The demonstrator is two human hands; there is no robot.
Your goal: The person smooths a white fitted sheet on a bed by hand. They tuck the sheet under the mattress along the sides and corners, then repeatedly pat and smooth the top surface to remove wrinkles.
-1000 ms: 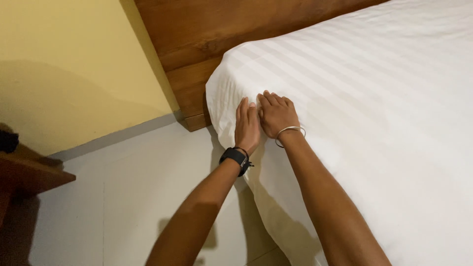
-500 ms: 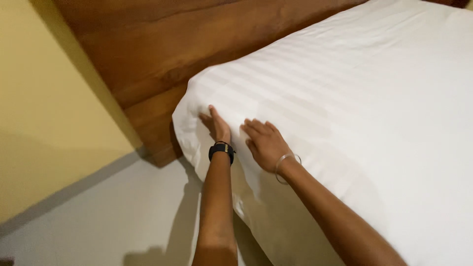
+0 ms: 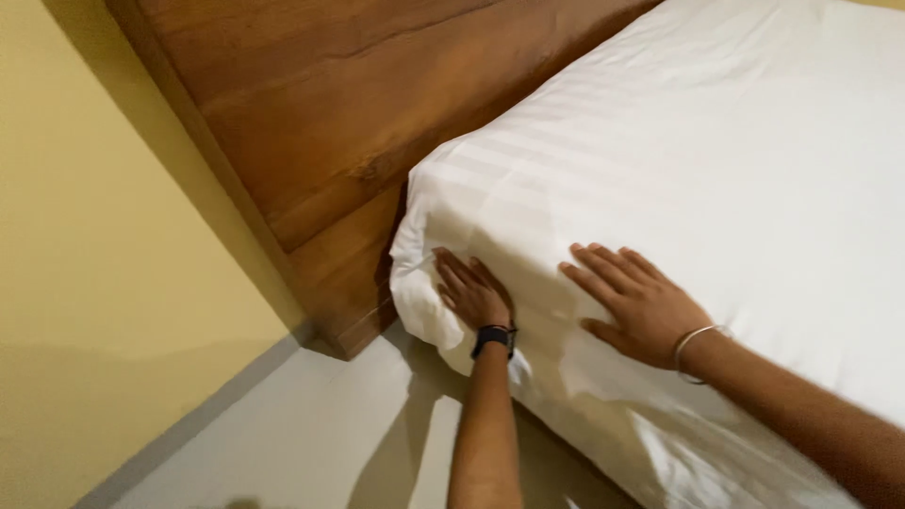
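White striped sheet, hands flat.

White striped bed sheet: covers mattress, top smooth and flat, faint tonal stripes running lengthwise. Corner near wooden headboard bunched, creased, rounded. Side drop hangs wrinkled toward floor. Left hand pressed flat on corner side face; right hand flat on upper edge, fingers spread.
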